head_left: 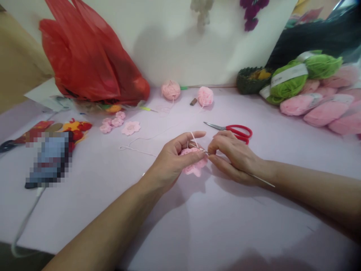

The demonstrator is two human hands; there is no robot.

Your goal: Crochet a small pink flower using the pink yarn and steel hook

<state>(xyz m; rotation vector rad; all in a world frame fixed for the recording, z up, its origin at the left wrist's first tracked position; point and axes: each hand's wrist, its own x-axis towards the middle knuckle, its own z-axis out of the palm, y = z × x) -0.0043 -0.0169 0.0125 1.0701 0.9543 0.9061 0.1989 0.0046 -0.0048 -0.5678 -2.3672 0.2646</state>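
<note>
My left hand [172, 162] pinches a pink crocheted flower [193, 165], with a pale pink yarn strand [193, 139] rising over its index finger. My right hand [234, 158] grips a thin metal crochet hook [262, 181], whose tip meets the flower between my hands. The strand trails away to the left across the lilac tabletop [84, 210]. Just beyond my right hand lie red-handled scissors [238, 131], apart from my fingers. Two pink yarn balls [170, 90] [205, 96] sit at the back.
Several finished pink crocheted flowers [131, 128] lie back left. A red plastic bag [90, 60] stands behind them. Skeins of green yarn [287, 81] and pink yarn [327, 111] pile up at right beside a small woven basket [251, 79]. A pixelated object [47, 160] lies at left.
</note>
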